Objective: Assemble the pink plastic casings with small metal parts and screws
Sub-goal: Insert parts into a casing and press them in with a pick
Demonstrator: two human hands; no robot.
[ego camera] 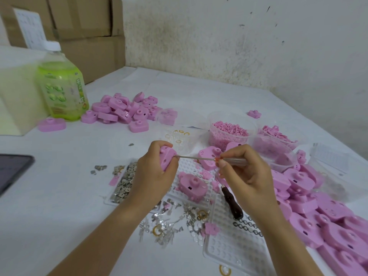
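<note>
Above the white desk (59, 206), the left hand (154, 174) grips a pink casing (167, 159), fingers curled round it. The right hand (245, 174) pinches a thin screwdriver (199, 157), its tip touching the casing's side. Between and below the hands lie a dimpled tray (237, 248), another casing (192, 185) and scattered metal parts (123, 182). Right of the right hand sits a heap of casings (322, 220).

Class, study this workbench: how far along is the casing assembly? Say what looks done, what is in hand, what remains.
Done, probably: a pile of casings set aside near the green bottle. In hand: the left hand grips one pink casing while the right hand holds a thin screwdriver to it. Left: the big heap of casings on the right, plus a tray of metal parts.
</note>
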